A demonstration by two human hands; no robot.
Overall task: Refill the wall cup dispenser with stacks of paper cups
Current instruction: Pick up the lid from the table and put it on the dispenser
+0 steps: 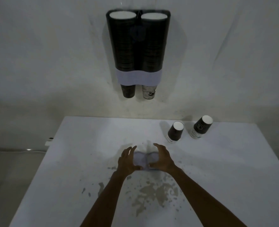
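Observation:
The dark two-tube wall cup dispenser (pixel 138 46) hangs on the wall straight ahead. Both tubes are filled to the top with stacked cups, and one cup pokes out below each tube under a pale band. On the white table (pixel 73 161) lies a pale, double-lobed lid (pixel 143 158). My left hand (pixel 127 161) cups its left side and my right hand (pixel 163 159) its right side, thumbs on the near edge and fingers curled over the far edge. Two short stacks of dark paper cups, one (pixel 175 131) and another (pixel 201 126), stand upside down at the table's back right.
The table's near half has patches of worn, chipped surface (pixel 151 194). A white power strip with a cable (pixel 48 142) lies on the floor left of the table. The wall behind is plain and pale.

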